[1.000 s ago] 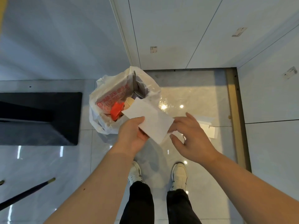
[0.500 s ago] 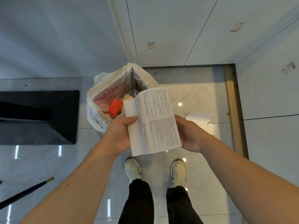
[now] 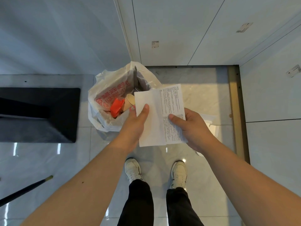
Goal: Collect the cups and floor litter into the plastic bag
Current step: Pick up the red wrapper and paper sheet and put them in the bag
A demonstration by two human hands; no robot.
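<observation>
I hold a white printed paper sheet [image 3: 160, 115] flat in front of me with both hands. My left hand [image 3: 135, 126] pinches its left side with the thumb on top. My right hand [image 3: 193, 128] grips its right side over the small print. Just beyond and left of the sheet, a white plastic bag [image 3: 104, 88] with red lettering stands open on the floor. Inside it lie a tan paper cup [image 3: 129, 101] and a crumpled orange item [image 3: 116, 107].
More white paper litter [image 3: 210, 123] lies on the glossy tile floor right of my right hand, partly hidden. A black furniture base [image 3: 39, 115] sits at left, a dark stick [image 3: 24, 191] at lower left. White walls close the corner behind the bag. My shoes [image 3: 133, 170] stand below.
A second ago only my left hand held the folded sheet over the bag. My right hand took its other side, and the sheet now lies opened out and flatter, printed side up.
</observation>
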